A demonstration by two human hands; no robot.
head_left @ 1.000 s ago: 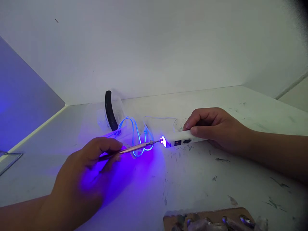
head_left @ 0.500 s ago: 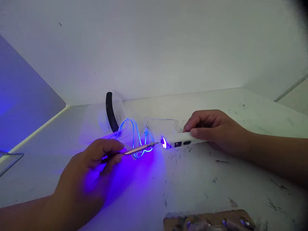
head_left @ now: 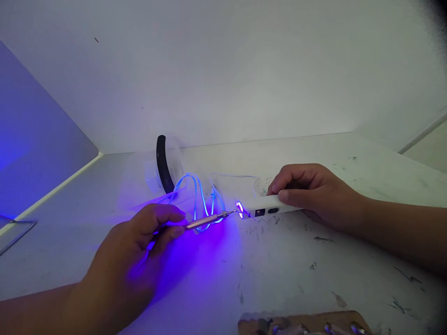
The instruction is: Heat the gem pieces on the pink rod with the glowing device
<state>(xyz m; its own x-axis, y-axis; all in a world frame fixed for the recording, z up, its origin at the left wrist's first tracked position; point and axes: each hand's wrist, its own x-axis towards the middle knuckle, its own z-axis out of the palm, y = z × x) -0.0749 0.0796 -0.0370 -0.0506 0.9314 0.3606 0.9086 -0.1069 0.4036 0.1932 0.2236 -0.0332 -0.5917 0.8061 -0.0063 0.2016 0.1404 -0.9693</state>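
My left hand [head_left: 139, 251] pinches a slim metal pen-like tool [head_left: 202, 222] between thumb and fingers. Its thin tip points right, close to the glowing end of a white handheld UV light [head_left: 286, 204]; I cannot tell whether anything small sits on the tip. My right hand [head_left: 314, 190] grips the light by its body, thumb along the near edge. A dark window and a dark oval button show on the light's side. Violet glow spills over the left hand and the white surface below.
Behind the tool lie loops of pale cord [head_left: 195, 179], lit blue. A curved black strip [head_left: 164, 163] stands by clear plastic at the back. A brown board [head_left: 296, 321] with shiny pieces lies at the front edge. A metal wire [head_left: 21, 235] is far left. The white surface [head_left: 349, 260] has dark smudges.
The view has shifted slightly, and both hands keep their holds. The tool tip stays close to the light. The glowing patch at the lamp's end looks narrower and less bright.
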